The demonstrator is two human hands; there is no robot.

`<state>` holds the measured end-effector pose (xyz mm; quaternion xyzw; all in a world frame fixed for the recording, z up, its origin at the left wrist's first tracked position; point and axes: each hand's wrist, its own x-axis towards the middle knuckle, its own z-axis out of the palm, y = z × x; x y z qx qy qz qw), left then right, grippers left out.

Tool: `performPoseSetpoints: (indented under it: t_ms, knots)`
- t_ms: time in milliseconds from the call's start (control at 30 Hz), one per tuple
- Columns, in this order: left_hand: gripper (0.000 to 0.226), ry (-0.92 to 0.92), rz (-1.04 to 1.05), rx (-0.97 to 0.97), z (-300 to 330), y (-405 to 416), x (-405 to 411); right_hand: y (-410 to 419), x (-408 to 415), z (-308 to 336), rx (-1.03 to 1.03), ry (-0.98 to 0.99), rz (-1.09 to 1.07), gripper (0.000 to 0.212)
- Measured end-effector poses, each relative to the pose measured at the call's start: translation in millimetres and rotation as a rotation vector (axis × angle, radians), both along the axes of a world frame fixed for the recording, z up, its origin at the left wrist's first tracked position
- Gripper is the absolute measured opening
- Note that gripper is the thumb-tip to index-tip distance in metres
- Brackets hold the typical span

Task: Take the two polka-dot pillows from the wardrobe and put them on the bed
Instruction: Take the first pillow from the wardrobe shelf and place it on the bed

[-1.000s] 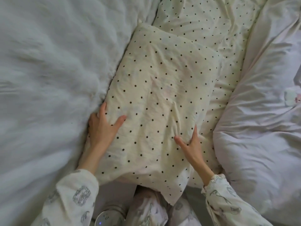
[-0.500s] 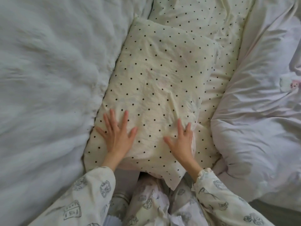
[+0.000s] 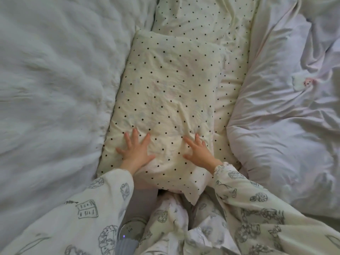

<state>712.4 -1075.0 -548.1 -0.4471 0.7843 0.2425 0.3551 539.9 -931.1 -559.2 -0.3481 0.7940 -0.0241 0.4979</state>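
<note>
a second ago the hands gripped the sides of the polka-dot pillow (image 3: pixel 165 100); now the left hand (image 3: pixel 136 151) and right hand (image 3: pixel 199 152) both lie flat on top of its near end, fingers spread, and the pillow has settled lower between the bedding.

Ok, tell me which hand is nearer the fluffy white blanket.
Left. The left hand presses the polka-dot pillow near the fluffy white blanket; the right hand presses the pillow's far side.
</note>
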Motion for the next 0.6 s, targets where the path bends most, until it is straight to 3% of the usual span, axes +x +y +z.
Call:
performPoseSetpoints:
  t_ms: [133, 267, 433, 600]
  knots:
    - [0.052, 0.097, 0.104, -0.012, 20.5, -1.6, -15.9, 4.7, -13.3, 28.0, -0.128, -0.019, -0.123, 0.069]
    - [0.054, 0.211, 0.104, 0.014, 38.6, 21.7, -35.6, 37.7, -30.0, 52.0, -0.204, -0.001, -0.282, 0.065]
    - [0.045, 0.492, 0.313, 0.094, 69.7, 71.9, -82.9, 99.6, -57.5, 76.5, -0.345, 0.034, -0.582, 0.059]
    - [0.039, 0.624, 0.252, 0.101, 103.5, 147.4, -143.5, 190.6, -95.5, 103.1, -0.507, 0.062, -0.88, 0.049]
